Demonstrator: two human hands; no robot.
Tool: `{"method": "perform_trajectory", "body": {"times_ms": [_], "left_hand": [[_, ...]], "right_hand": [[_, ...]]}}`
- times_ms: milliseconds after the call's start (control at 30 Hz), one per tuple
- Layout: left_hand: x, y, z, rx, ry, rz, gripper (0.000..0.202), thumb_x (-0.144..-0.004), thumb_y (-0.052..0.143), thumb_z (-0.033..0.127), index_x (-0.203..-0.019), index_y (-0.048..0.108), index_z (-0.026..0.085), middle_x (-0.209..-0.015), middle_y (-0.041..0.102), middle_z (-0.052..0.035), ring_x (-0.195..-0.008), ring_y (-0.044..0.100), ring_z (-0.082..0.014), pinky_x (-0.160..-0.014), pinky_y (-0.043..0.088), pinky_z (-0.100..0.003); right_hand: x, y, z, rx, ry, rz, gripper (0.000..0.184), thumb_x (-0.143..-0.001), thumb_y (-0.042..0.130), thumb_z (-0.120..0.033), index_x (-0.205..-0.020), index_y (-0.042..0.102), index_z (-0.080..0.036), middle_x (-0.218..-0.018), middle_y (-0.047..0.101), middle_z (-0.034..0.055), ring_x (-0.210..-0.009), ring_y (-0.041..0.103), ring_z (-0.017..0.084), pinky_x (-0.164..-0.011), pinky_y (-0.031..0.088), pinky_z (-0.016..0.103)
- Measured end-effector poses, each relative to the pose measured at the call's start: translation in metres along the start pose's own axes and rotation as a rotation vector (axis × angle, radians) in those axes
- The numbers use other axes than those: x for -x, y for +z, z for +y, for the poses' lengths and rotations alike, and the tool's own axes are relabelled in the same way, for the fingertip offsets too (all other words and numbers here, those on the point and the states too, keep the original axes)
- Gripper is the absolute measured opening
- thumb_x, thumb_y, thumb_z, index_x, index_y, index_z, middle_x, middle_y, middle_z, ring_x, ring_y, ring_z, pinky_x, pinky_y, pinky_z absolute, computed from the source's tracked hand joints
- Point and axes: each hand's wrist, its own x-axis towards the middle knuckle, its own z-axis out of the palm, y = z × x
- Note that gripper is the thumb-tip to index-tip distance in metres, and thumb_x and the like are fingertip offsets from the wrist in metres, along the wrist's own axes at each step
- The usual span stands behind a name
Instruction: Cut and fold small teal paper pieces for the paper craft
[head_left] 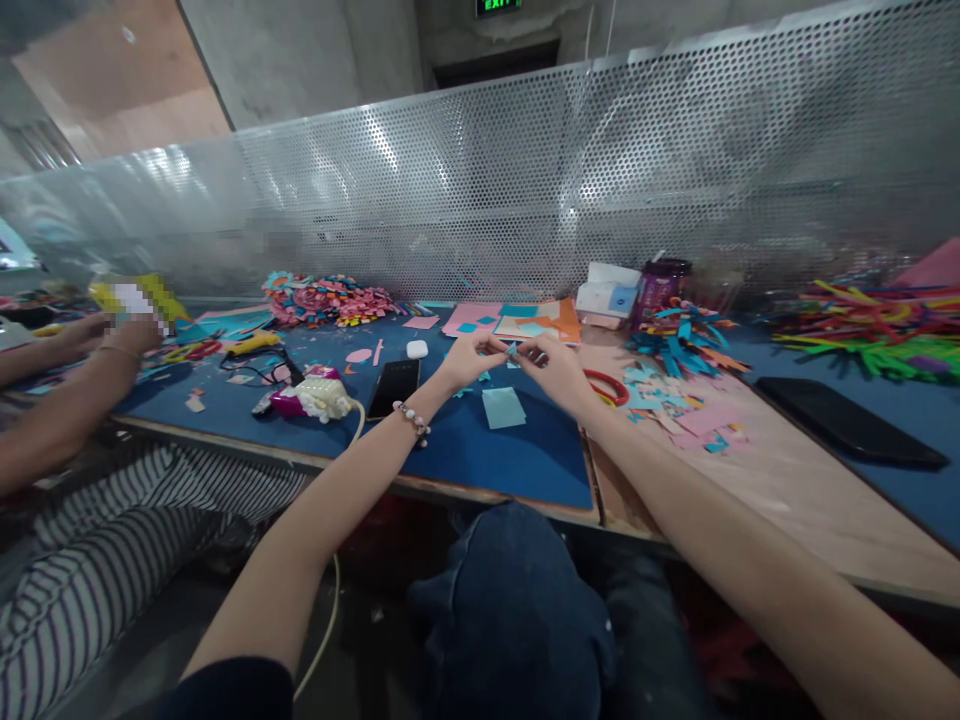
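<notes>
Resting between two sets of fingertips, a tiny blue bit of paper (511, 350) sits up above the worktop (525, 472), just past the far edge of the pale blue square (504, 408). That square is my marker for every place here. From my far-off seat, I take the in-between spot as what matters most: the bit lies to the right of the left hand (474, 360) and to the left of the right hand (553, 365). Neither hand is nearer, since both touch it. It is too small for me to tell which way its long side points.

The left hand is past the square and to its left, with its fingers pinched narrow on the bit. The right hand is past the square and to its right, pinched narrow on the same bit.

Farther out, I see a phone (395, 388) to the left of the square, with a small white case (417, 349) past it. Pink sheets (465, 318) lie well beyond the square. To its right are a red loop (616, 383) and a heap of paper scraps (697, 410). Far to its left, a co-worker's hand (139, 335) is by a yellow packet (171, 298).
</notes>
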Motion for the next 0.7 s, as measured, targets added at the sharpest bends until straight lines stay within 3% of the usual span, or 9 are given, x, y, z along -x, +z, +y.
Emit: {"method": "perform_trajectory", "body": {"times_ms": [700], "left_hand": [[0.0002, -0.0010, 0.0019, 0.077, -0.008, -0.020, 0.024, -0.067, 0.070, 0.031, -0.081, 0.062, 0.012, -0.082, 0.065, -0.0074, -0.078, 0.060, -0.0138, -0.078, 0.047, -0.031]], "right_hand": [[-0.0020, -0.0043, -0.0045, -0.151, 0.138, 0.014, 0.029, -0.076, 0.059, -0.046, -0.084, 0.066, -0.018, -0.080, 0.067, 0.0049, -0.074, 0.059, 0.017, -0.070, 0.046, 0.032]]}}
